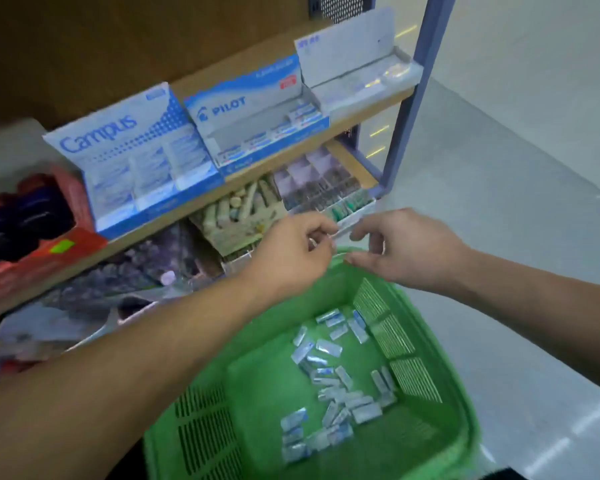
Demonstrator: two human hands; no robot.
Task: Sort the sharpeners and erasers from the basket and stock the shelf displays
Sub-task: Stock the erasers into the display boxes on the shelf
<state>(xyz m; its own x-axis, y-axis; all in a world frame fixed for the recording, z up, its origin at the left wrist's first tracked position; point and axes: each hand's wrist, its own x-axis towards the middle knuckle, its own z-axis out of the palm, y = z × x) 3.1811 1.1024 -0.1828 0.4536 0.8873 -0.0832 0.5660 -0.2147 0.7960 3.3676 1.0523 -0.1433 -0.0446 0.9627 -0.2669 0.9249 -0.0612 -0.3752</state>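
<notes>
Our left hand (291, 249) and right hand (407, 249) nearly meet, fingers curled, too blurry to tell if anything's pinched, erasers (329, 375) in the basket (257, 393) at 6 o'clock, Pilot box (257, 112) at 11, so a fumble could drop one into the lower-shelf trays (319, 188).

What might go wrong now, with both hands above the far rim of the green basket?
The left hand and right hand meet over the far rim of the basket, so a small piece that slips may fall into the lower-shelf bins. The wrapped packets look alike in blue and white, so one may go into the wrong box, Campus or Pilot.
</notes>
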